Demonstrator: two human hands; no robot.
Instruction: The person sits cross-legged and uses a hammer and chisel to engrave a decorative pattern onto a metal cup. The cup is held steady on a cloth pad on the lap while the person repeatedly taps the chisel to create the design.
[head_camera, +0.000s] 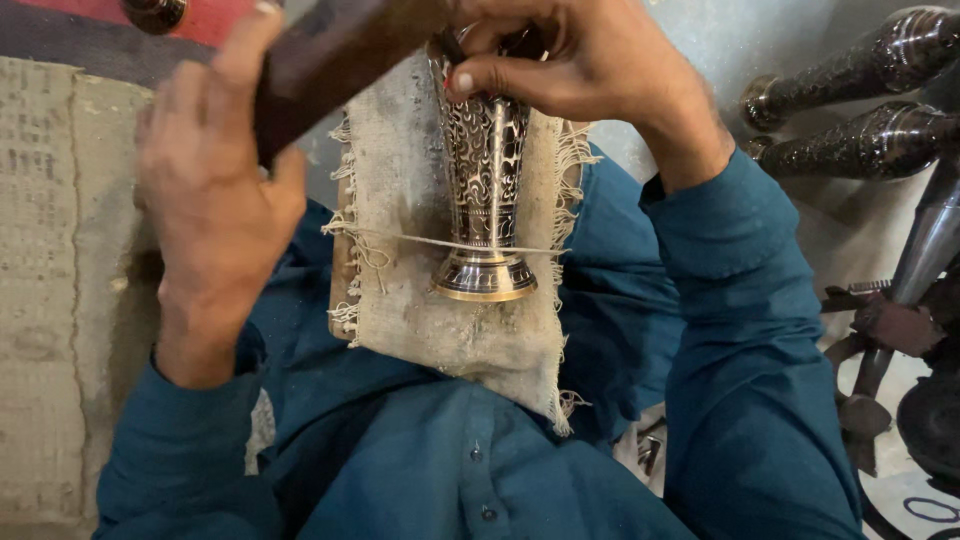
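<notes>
An engraved silver-coloured metal vase (485, 185) lies on a frayed, dirty burlap cloth (420, 290) draped over a wooden block on my lap, its round foot toward me. A thin string crosses the cloth just above the foot. My right hand (570, 65) grips the vase's upper end near the top edge of the view. My left hand (205, 190) is raised at the left, closed around a dark wooden mallet-like tool (330, 55) that slants above the vase. Both arms wear teal sleeves.
Two more dark engraved metal vases (860, 100) lie at the upper right. A metal rod and rusty tools (890, 320) sit at the right on the floor. A woven mat (40, 250) covers the left side. A red object (200, 15) sits at the top left.
</notes>
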